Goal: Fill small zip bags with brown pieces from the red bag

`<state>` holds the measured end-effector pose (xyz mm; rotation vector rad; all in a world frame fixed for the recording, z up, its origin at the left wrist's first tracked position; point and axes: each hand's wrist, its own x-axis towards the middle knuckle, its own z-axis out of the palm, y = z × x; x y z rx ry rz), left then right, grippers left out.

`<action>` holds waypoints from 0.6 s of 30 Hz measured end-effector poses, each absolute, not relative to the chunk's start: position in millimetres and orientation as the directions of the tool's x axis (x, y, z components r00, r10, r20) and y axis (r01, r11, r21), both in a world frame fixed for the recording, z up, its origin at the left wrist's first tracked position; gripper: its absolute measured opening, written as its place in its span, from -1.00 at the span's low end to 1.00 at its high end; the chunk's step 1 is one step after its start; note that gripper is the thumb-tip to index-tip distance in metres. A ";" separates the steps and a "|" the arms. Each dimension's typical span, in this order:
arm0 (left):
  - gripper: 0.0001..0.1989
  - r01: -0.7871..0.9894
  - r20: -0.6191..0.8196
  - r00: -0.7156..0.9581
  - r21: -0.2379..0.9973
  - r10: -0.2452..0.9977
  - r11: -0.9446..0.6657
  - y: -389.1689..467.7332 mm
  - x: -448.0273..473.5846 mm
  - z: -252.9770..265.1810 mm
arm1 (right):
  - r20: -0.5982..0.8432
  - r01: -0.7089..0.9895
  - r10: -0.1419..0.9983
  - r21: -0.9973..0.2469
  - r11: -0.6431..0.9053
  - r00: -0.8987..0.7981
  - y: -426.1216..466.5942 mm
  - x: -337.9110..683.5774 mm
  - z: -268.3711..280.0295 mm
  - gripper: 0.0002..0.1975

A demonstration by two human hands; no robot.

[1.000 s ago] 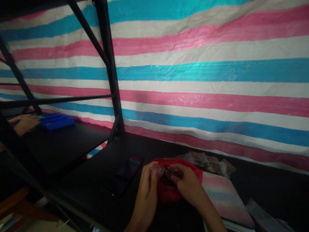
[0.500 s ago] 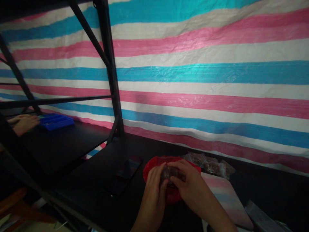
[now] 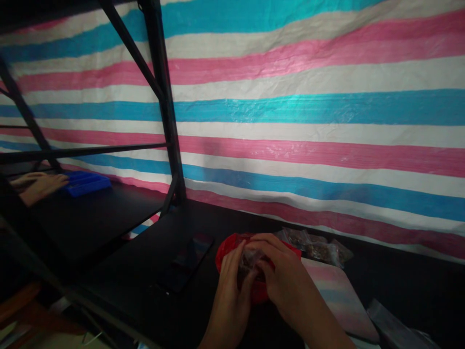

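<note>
Between my two hands is a small clear plastic bag (image 3: 250,259), with dark contents that I cannot make out. My left hand (image 3: 231,283) has its fingers curled round the bag's left side. From the right, my right hand (image 3: 278,271) grips the bag, thumb and fingers bent over it. Both hands are above a red plastic bag (image 3: 259,292), which lies spread on the black table and is partly hidden by them. Several small clear bags (image 3: 316,247) of brownish small pieces lie just behind my right hand.
A shiny flat device (image 3: 336,295) lies right of my right arm, with clear plastic packaging (image 3: 392,325) beyond it. A dark phone (image 3: 191,259) lies to the left. A black metal post (image 3: 163,97) rises at the back. Farther left, another person's hands (image 3: 39,186) are near a blue tray (image 3: 89,183).
My right fingers have shifted over the clear bag, and more of its crinkled plastic shows between my hands. The other person's hands have moved right, closer to the blue tray.
</note>
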<state>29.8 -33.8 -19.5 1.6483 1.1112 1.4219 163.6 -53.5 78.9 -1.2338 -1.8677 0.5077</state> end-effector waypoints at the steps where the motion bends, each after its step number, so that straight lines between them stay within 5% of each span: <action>1: -0.50 0.153 0.394 0.037 0.906 0.919 -0.394 -34.6 30.2 -18.9 | 0.424 0.564 0.892 -0.703 0.433 -0.156 -52.9 165.4 80.2 -0.52; 5: -0.44 0.089 0.367 -0.079 0.929 0.927 -0.360 -41.6 28.0 -12.1 | 0.469 0.603 0.883 -0.708 0.368 0.013 -46.7 177.3 76.3 -0.66; 11: -0.47 0.164 0.333 -0.457 0.943 0.825 -0.290 -56.2 19.8 -0.9 | 0.236 0.773 0.971 -0.610 0.172 -0.029 -31.4 184.0 47.2 -0.55; 14: -0.40 0.192 0.268 -0.474 0.961 0.839 -0.198 -54.1 18.0 -2.6 | 0.211 0.777 0.977 -0.610 0.156 -0.030 -27.4 176.7 38.8 -0.50; 18: -0.38 -0.002 0.122 -0.350 0.991 0.929 -0.131 -47.5 17.8 -5.2 | 0.137 0.759 0.990 -0.639 0.124 -0.047 -28.7 170.5 33.6 -0.56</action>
